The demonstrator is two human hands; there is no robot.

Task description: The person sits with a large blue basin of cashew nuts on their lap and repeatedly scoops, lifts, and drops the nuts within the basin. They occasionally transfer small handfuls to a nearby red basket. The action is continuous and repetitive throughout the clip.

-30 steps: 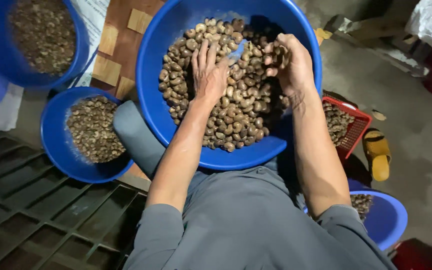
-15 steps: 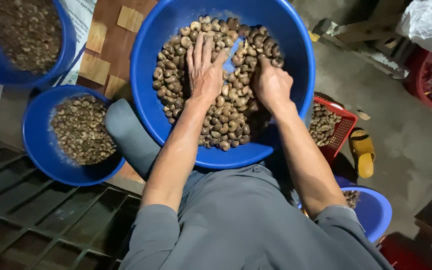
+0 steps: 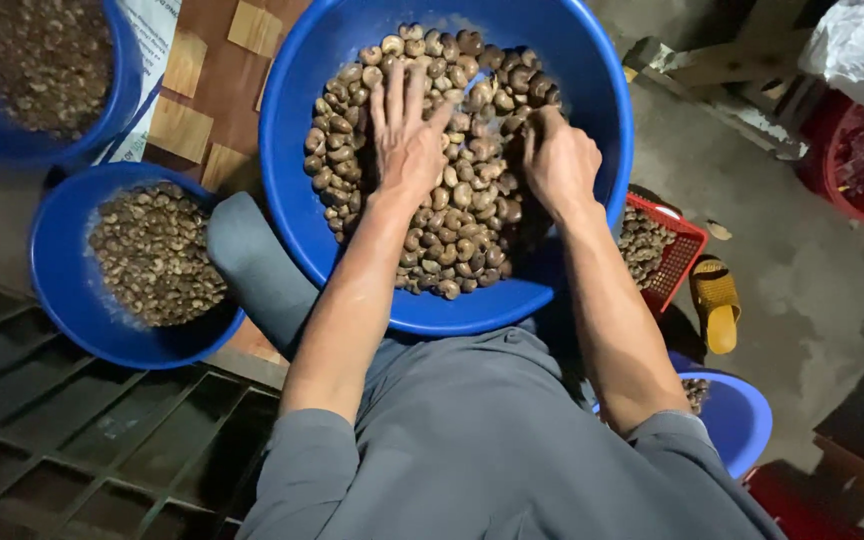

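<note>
My left hand lies flat, fingers spread, on nuts in the blue basin; at three o'clock, my right hand curls shut among them, its contents hidden.

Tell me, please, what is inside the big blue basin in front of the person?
The big blue basin holds brown nuts; both hands, left hand and right hand, cover some.

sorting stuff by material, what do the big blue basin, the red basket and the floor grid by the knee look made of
Big blue basin: likely plastic, smooth with a soft sheen, uniform colour.
Red basket: probably moulded plastic, thin open lattice wall.
Floor grid: dark, matte, square cells; plastic or metal, cannot tell.
</note>
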